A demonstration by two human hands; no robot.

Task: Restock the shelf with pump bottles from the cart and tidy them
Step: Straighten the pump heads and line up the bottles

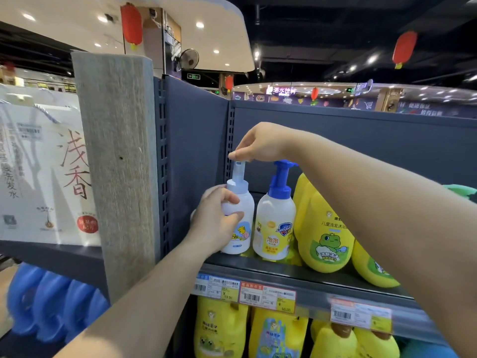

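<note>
A white pump bottle (241, 223) with a pale pump and a tiger picture stands at the left end of the top shelf (304, 273). My left hand (215, 219) wraps around its body. My right hand (260, 143) pinches the pump head from above. Right beside it stands a second pump bottle (275, 226), white with a blue pump and a yellow label, which neither hand touches.
Large yellow frog-label bottles (325, 228) fill the shelf to the right, and more yellow bottles (222, 329) sit on the shelf below. Price tags (267, 295) line the shelf edge. A grey post (118, 164) stands to the left, with blue bottles (51, 308) beyond it.
</note>
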